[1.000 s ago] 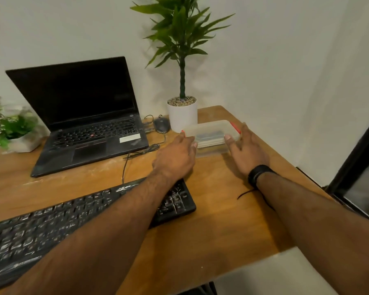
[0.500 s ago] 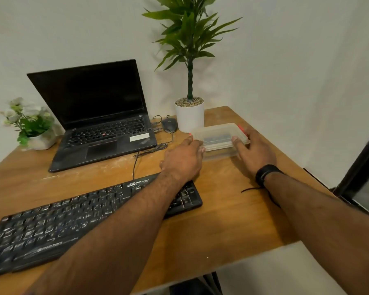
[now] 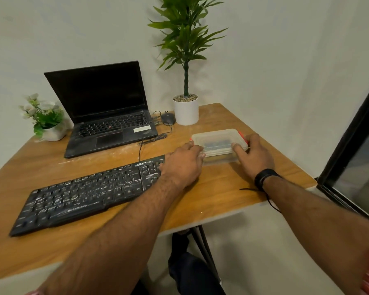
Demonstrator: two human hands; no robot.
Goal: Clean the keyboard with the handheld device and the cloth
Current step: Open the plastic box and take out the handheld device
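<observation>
Your task's thing, the long black plastic keyboard [image 3: 90, 194], lies flat on the wooden surface [image 3: 222, 194], and its keys are streaked and speckled with pale dust, thickest toward its right end. It should handle as a light, stiff slab that slides easily on the smooth wood, so steady it by its front edge or its ends, not by the keycaps, which could snag or pop under a hard wipe.

Just beyond the keyboard's right end sits a clear rectangular plastic box with a red-edged lid [image 3: 218, 145]. Something dark shows through its wall; I judge this to be the cleaning gear, though it is too blurred to say. The box looks light and slippery, so hold the base while you lift a lid corner.

Your left hand [image 3: 182, 165] hovers over the keyboard's right end, its grip closed on the box's near left corner with curled fingertips. Your right hand [image 3: 254, 156], beyond the keyboard's right end, grips the box's right side, thumb on the lid. I judge you are about to open it.

Behind the keyboard stands an open black laptop [image 3: 107, 116], its cable trailing toward the keyboard. Behind the keyboard's right end are a dark mouse [image 3: 167, 119] and a tall green plant in a white pot [image 3: 185, 109].
</observation>
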